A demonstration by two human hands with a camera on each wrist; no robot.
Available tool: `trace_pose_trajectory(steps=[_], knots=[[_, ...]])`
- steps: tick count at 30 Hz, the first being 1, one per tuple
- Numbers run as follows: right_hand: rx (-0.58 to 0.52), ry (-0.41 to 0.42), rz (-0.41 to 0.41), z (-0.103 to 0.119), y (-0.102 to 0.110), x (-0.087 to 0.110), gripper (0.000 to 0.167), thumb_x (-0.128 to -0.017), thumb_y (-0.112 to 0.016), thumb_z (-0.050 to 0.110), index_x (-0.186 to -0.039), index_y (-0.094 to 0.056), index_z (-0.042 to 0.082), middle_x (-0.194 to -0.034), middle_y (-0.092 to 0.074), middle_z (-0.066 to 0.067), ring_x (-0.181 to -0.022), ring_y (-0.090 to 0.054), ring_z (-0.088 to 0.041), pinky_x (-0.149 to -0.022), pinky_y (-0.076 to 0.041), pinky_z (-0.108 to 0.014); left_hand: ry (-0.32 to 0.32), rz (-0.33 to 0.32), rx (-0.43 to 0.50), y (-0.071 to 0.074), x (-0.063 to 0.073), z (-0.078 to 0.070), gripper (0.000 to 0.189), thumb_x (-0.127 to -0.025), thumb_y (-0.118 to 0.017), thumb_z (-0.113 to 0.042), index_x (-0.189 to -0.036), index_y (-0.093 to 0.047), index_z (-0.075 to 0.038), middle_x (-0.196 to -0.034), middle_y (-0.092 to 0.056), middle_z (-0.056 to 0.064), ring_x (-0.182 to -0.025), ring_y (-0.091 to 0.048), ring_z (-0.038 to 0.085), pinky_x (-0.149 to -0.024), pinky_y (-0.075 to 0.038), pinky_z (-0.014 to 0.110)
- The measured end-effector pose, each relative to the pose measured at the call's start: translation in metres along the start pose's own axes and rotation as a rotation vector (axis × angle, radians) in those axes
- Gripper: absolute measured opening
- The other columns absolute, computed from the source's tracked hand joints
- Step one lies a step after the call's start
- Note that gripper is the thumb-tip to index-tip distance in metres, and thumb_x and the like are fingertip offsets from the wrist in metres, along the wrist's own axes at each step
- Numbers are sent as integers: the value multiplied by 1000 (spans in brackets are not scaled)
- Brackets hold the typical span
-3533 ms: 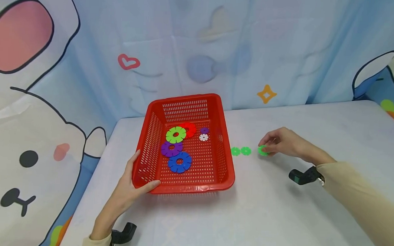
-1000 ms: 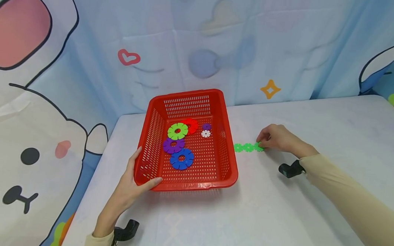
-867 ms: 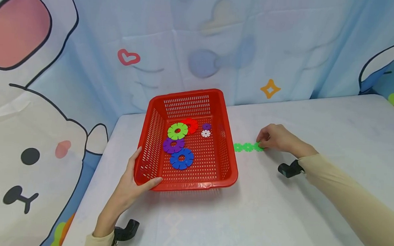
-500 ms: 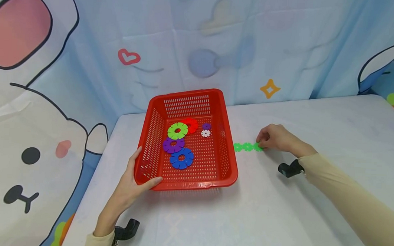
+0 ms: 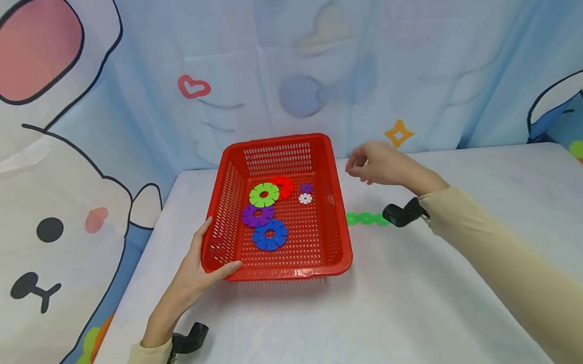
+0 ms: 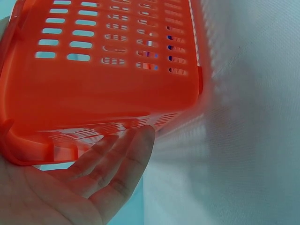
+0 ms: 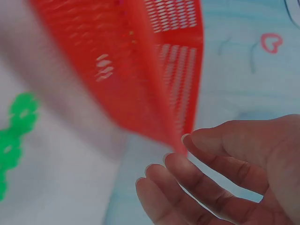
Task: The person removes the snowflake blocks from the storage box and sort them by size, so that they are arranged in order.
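A red plastic basket [image 5: 296, 273] stands tilted on the table, and my left hand [image 5: 187, 275] grips its near left corner. The thumb lies over the rim while the fingers [image 6: 123, 173] spread along the outer wall in the left wrist view. My right hand [image 5: 379, 163] is in the air by the basket's far right corner, fingers loosely bent and holding nothing. Below it, three small green notched discs [image 5: 365, 218] lie in a joined row against the basket's right side, partly covered by the wrist camera. In the right wrist view, the fingertips overlap the basket's corner.
Inside the basket lie large notched discs: yellow-green [image 5: 255, 195], red [image 5: 287, 187], purple [image 5: 249, 217] and blue [image 5: 269, 244]. A small purple disc [image 5: 306, 188] and a small white disc [image 5: 305, 198] lie beside them. A printed blue curtain [image 5: 256, 108] hangs behind the white table [image 5: 413, 320].
My right hand set the third green disc against the other two, let go, and rose away toward the basket's far right corner. The left hand has kept its grip on the basket.
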State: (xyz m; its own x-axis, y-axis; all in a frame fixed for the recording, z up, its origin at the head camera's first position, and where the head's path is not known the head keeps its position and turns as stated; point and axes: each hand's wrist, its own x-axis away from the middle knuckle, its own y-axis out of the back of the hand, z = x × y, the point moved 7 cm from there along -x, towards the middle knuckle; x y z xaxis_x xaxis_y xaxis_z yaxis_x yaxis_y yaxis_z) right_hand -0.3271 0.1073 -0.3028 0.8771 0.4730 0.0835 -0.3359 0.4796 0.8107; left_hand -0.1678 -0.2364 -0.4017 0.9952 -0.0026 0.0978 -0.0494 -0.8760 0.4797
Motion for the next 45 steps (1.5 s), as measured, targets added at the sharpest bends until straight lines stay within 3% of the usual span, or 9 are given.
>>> trace_pose_trajectory(steps=[6,10,13,18,22,26,32,39,45], knots=[[95,77,42,54,-6,-36,21,-103,-59,9,-108,-75,-4,-100,-73,-17,-78,-63,-24,-78,-57,-39,2,1,13,-5,-2,1,108,-88,-82,-39,-168,-11,-23,-164,-31,15,-146,-37,38,-106,-51,57],[140,105,98,64,-22,-55,21,-98,-59,5,-92,-78,0,-73,-60,-4,-65,-49,-17,-68,-46,-31,12,1,22,-10,-3,2,109,-87,-83,-39,-168,-11,-26,-164,-34,13,-145,-39,37,-108,-50,58],[127,52,173,59,-38,-66,23,-96,-59,5,-81,-75,1,-64,-48,0,-64,-45,-16,-65,-42,-30,17,-1,20,-13,-2,1,109,-86,-83,-39,-168,-11,-28,-163,-35,13,-144,-41,36,-108,-49,58],[79,-43,285,50,-61,-78,21,-97,-60,4,-84,-76,0,-74,-62,-5,-71,-57,-18,-74,-56,-30,0,-4,18,-14,0,-4,109,-87,-83,-39,-168,-12,-27,-162,-35,13,-144,-40,36,-106,-51,57],[104,-110,339,43,-79,-85,22,-94,-58,0,-73,-59,4,-67,-48,-3,-61,-42,-14,-59,-43,-23,-10,-6,21,-14,3,-7,106,-88,-82,-36,-168,-12,-25,-163,-35,14,-146,-39,37,-104,-53,56],[160,-183,391,37,-93,-86,5,-94,-59,1,-92,-57,4,-82,-49,-7,-75,-47,-19,-69,-46,-28,2,-9,24,-15,6,-7,107,-88,-83,-35,-168,-12,-27,-163,-35,12,-145,-39,36,-105,-52,56],[302,-211,383,29,-98,-83,31,-93,-70,7,-122,-62,-1,-110,-66,-15,-98,-56,-26,-96,-55,-39,3,-3,22,-17,9,-10,108,-87,-83,-37,-168,-12,-26,-163,-35,13,-145,-40,36,-107,-50,58],[197,-273,372,20,-102,-77,28,-91,-75,7,-117,-65,3,-106,-67,-14,-98,-56,-26,-93,-56,-42,-5,0,21,-17,11,-14,107,-88,-82,-36,-168,-12,-24,-164,-34,15,-146,-39,37,-108,-49,59],[208,-240,390,17,-108,-77,11,-90,-78,7,-84,-69,8,-77,-59,-5,-77,-53,-20,-72,-51,-32,-11,2,14,-17,13,-15,110,-87,-83,-40,-168,-12,-23,-164,-34,15,-146,-38,37,-109,-48,60]])
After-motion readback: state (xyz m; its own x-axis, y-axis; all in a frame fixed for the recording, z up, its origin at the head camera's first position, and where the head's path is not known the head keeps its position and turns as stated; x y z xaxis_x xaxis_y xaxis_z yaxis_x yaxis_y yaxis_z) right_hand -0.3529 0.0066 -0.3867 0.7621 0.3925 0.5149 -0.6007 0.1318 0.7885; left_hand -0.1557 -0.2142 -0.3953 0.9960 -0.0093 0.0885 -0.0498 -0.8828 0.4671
